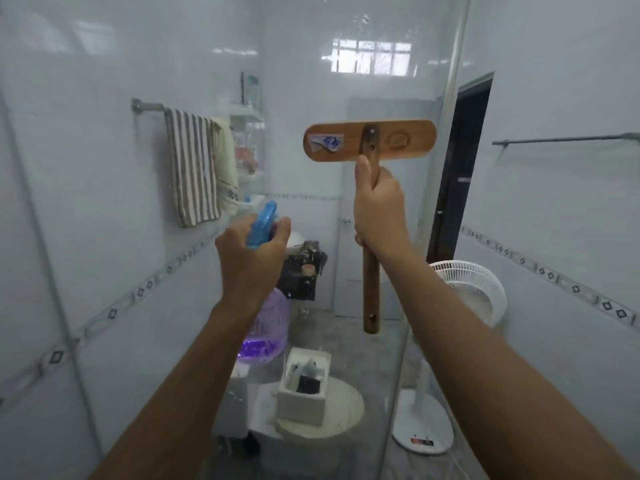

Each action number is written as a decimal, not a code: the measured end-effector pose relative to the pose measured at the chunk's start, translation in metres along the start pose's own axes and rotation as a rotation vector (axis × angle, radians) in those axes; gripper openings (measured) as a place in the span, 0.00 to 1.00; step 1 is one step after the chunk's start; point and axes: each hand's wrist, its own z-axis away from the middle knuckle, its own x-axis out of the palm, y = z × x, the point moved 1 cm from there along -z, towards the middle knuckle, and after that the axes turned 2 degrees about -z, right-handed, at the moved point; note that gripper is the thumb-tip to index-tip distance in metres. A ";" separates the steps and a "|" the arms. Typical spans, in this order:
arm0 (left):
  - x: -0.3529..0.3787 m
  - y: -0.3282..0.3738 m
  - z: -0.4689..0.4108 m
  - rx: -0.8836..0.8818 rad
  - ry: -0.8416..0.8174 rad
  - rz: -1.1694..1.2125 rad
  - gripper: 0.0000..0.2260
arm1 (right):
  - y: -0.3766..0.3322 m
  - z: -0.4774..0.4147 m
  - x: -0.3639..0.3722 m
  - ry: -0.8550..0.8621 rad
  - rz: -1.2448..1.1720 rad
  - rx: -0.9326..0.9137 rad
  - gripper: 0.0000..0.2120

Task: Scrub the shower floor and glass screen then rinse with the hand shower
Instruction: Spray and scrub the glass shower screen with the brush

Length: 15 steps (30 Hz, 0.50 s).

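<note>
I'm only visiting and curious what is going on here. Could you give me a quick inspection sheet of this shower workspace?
Surface: glass screen stands upright in front and looks hazy.
Job's things: wooden brush raised, back of its head facing the camera; purple spray bottle with a blue trigger.
Clutter: white box low down beyond the glass.
Hands: left hand grips the purple spray bottle; right hand grips the brush handle.
Cables: nothing seen.
Surroundings: striped towel on a rail, white fan, dark doorway.

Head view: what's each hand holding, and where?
Left hand: spray bottle, at the neck under its trigger. Right hand: wooden brush, upper handle just below the head.
</note>
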 end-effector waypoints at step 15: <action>-0.057 -0.093 0.219 -0.320 0.347 -0.354 0.16 | 0.228 0.300 0.049 -0.742 -0.040 0.374 0.14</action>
